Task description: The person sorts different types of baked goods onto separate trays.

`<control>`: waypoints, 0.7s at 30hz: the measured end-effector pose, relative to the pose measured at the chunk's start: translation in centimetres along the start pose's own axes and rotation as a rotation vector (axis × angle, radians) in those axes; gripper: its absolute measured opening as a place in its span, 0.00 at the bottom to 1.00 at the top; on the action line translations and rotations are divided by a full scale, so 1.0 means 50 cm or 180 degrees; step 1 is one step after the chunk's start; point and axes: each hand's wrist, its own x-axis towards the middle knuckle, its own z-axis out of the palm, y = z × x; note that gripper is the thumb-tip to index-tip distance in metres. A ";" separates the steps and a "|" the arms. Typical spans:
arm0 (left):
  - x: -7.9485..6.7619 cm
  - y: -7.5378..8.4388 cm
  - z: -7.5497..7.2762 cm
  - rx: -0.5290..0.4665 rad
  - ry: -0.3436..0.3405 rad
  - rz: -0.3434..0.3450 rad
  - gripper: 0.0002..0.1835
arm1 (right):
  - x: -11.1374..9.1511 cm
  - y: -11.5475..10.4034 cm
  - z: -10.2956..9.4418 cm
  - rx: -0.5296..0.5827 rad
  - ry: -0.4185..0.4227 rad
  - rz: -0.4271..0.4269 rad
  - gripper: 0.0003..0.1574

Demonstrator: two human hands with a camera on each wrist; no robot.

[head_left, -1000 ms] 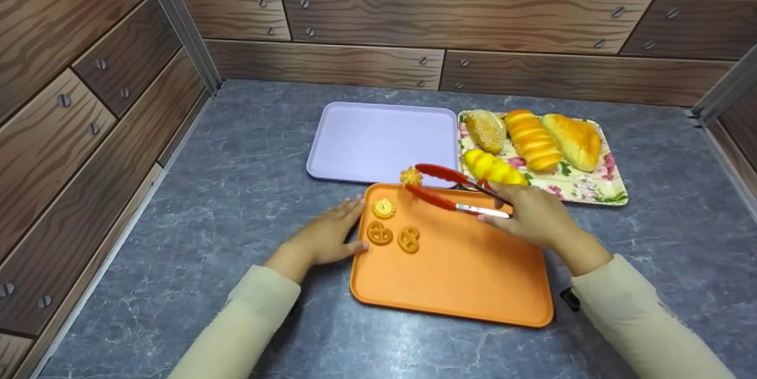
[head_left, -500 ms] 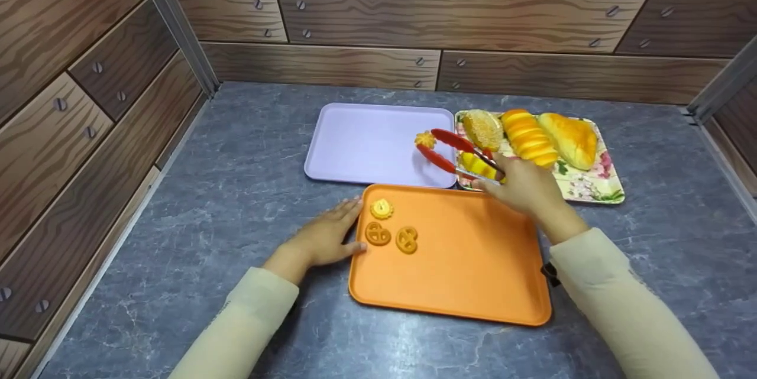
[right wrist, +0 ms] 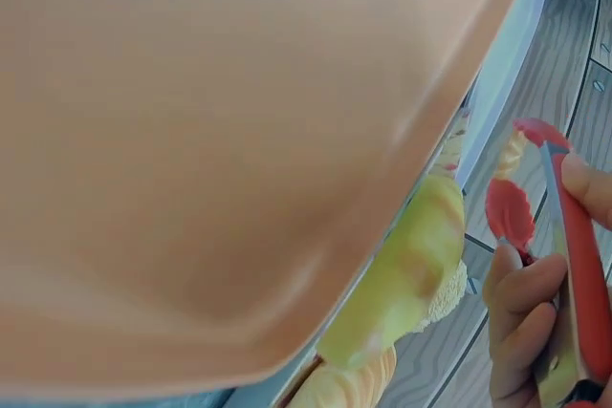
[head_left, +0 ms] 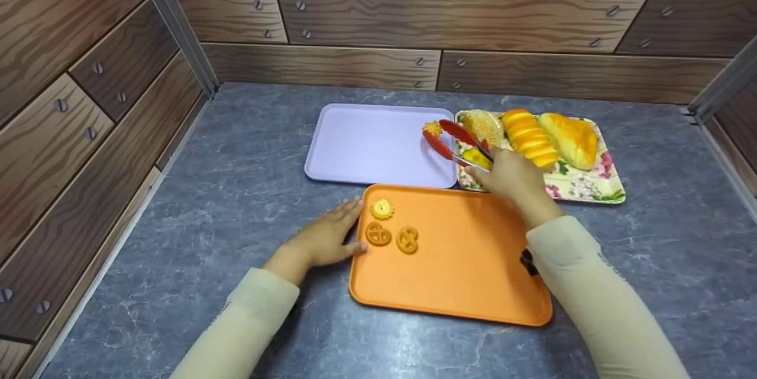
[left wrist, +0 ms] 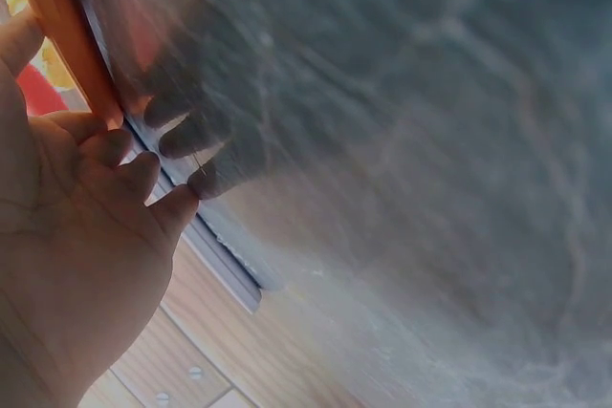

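Note:
My right hand grips red-tipped tongs, whose tips pinch a small ridged star-shaped cookie. In the head view the cookie appears over the right side of the lilac tray; its height is hard to judge. In the right wrist view, curled fingers and thumb hold the tongs by the arms. My left hand rests against the left edge of the orange tray, thumb on the rim and fingers extended. On that tray lie a yellow round cookie and two pretzels, one beside the other.
A floral tray at the right holds a sesame bun, a striped loaf, a triangular bread and a yellow bread partly behind the tongs. Wood-patterned walls stand behind and at the sides.
The right hand has carried the cookie in the tongs away from the orange tray's far left corner, forward and right over the lilac tray. The left hand has stayed at the orange tray's edge.

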 end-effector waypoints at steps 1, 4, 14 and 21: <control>-0.001 0.001 -0.001 -0.0006 -0.0007 -0.0005 0.45 | 0.003 -0.002 0.002 -0.0019 -0.0018 0.0041 0.47; -0.002 0.002 -0.003 -0.0013 -0.0026 -0.0010 0.45 | 0.010 -0.010 0.006 -0.0057 -0.0057 0.0132 0.47; -0.003 0.002 -0.003 0.0024 -0.0006 0.0021 0.44 | 0.014 -0.031 0.019 -0.0171 0.0130 0.0119 0.39; -0.001 0.001 -0.003 0.0016 -0.0009 0.0021 0.44 | 0.016 -0.039 0.027 -0.0172 0.0043 0.0251 0.38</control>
